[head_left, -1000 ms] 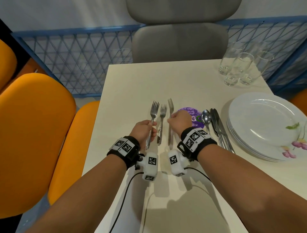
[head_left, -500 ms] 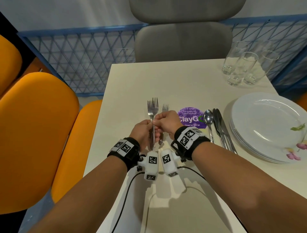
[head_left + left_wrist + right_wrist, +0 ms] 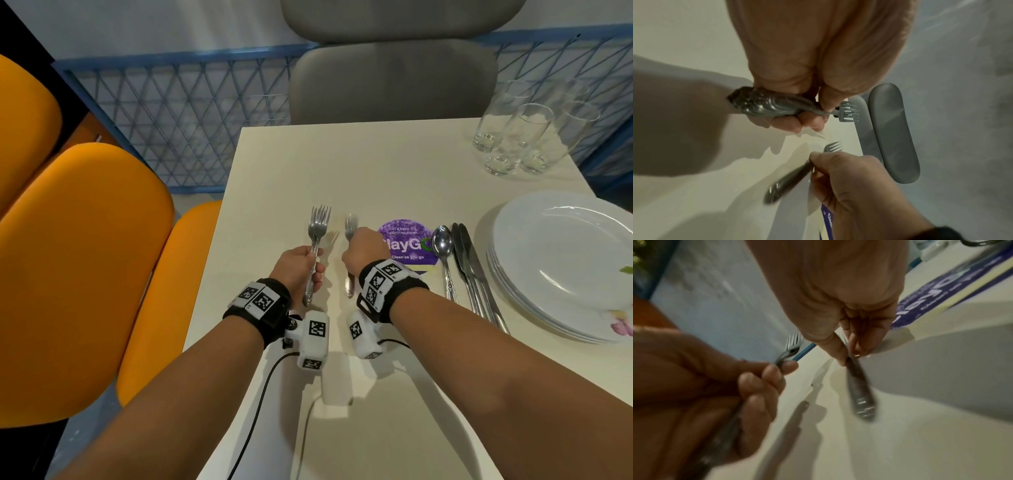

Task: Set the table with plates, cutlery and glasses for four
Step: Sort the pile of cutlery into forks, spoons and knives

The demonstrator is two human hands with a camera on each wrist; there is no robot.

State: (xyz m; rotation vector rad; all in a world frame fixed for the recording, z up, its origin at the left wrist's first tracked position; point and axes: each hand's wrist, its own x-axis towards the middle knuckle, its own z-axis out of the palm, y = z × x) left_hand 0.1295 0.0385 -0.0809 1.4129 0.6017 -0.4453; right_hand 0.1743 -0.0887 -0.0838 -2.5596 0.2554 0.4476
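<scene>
My left hand point(image 3: 308, 270) grips a small bundle of forks point(image 3: 319, 226) by the handles, tines pointing away and raised off the cream table point(image 3: 376, 164). The left wrist view shows the bundled forks point(image 3: 774, 105) with my fingers curled round them. My right hand point(image 3: 356, 253), a little to the right, pinches a single fork point(image 3: 350, 224) by its neck. This fork point(image 3: 859, 395) is blurred, its handle hanging just above the table. A spoon point(image 3: 443, 246) and knives point(image 3: 471, 270) lie to the right, beside a stack of white plates point(image 3: 565, 267). Several glasses point(image 3: 520, 140) stand at the far right corner.
A purple round sticker point(image 3: 407, 240) is on the table beside my right hand. A grey chair point(image 3: 390, 82) faces me across the table and orange chairs point(image 3: 78, 274) line the left side. A blue lattice fence point(image 3: 178, 113) runs behind.
My right hand lifted a fork from the table and added it to the ones in my left hand. It has since moved back right and taken hold of the last fork.
</scene>
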